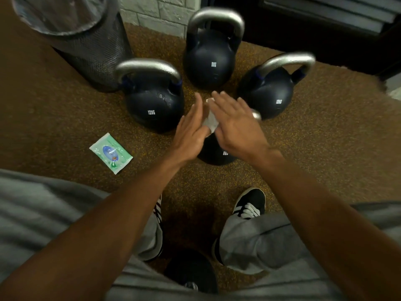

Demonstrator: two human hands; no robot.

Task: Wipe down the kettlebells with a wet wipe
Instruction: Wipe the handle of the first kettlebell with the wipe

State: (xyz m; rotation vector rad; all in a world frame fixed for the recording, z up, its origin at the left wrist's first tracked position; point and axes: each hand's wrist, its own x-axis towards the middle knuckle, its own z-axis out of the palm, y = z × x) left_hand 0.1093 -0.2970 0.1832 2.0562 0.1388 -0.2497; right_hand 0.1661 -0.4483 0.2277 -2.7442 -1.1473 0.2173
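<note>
Flat-fingered, neither clenching, the left hand (191, 129) and right hand (236, 127) are pressing the wet wipe (211, 122) between their palms at frame centre, above the half-hidden fourth kettlebell (213, 154). Nothing is showing which bells are clean, so the left kettlebell (155, 107), top kettlebell (209, 61) and right kettlebell (269, 94) are probably all still waiting. They are crowding close together, with the mesh bin (91, 51) just beside the left one, while the floor (325, 137) is lying open at right and around the wipe packet (111, 153) at left.

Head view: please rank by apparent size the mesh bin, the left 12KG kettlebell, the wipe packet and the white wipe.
1. mesh bin, though its rim is nearer the camera
2. left 12KG kettlebell
3. wipe packet
4. white wipe, partly hidden
</note>
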